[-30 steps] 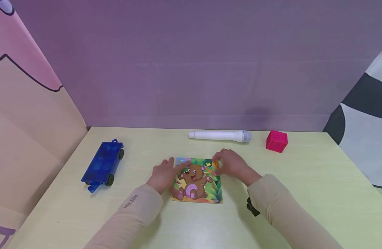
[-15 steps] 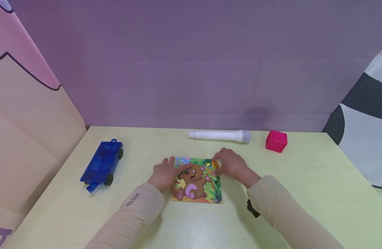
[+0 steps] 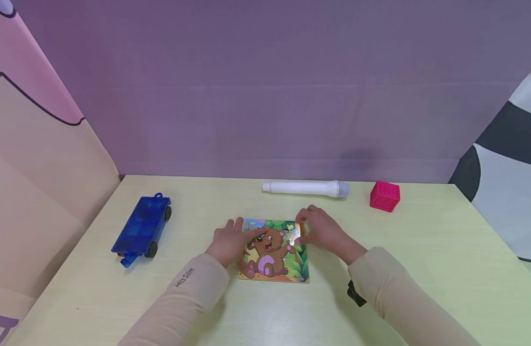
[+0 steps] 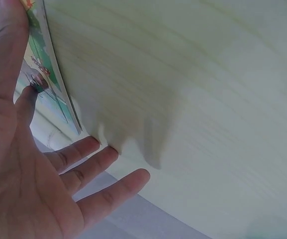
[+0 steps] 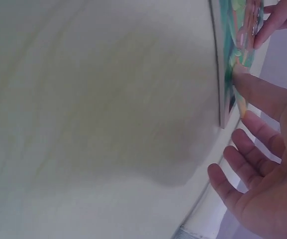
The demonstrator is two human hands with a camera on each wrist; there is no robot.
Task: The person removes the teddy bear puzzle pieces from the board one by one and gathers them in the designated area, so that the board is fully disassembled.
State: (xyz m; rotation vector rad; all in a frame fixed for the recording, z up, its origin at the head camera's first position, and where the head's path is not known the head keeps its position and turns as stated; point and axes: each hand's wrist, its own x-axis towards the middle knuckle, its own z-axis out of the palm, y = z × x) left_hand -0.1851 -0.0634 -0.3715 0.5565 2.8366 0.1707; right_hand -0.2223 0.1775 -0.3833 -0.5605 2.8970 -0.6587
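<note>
A square jigsaw puzzle (image 3: 271, 269) with a smiling brown bear lies flat on the table. My left hand (image 3: 231, 241) rests at its left side, the thumb reaching over the bear's face. In the left wrist view the other fingers of the left hand (image 4: 39, 169) are spread and nearly straight beside the board's edge. At the upper right corner my right hand (image 3: 323, 229) pinches a small puzzle piece (image 3: 297, 234) between thumb and index finger. From the right wrist the piece (image 5: 241, 105) shows tilted up from the board, its edge orange.
A white toy microphone (image 3: 304, 188) lies behind the puzzle near the table's back edge. To its right sits a pink block (image 3: 385, 196). A blue toy wagon (image 3: 144, 226) with black wheels stands at the left. Purple cloth (image 3: 265, 96) hangs behind the table (image 3: 421, 269).
The piece in my right hand has tilted and now catches a bright glare. The right wrist has shifted slightly; the left hand stays in place on the puzzle.
</note>
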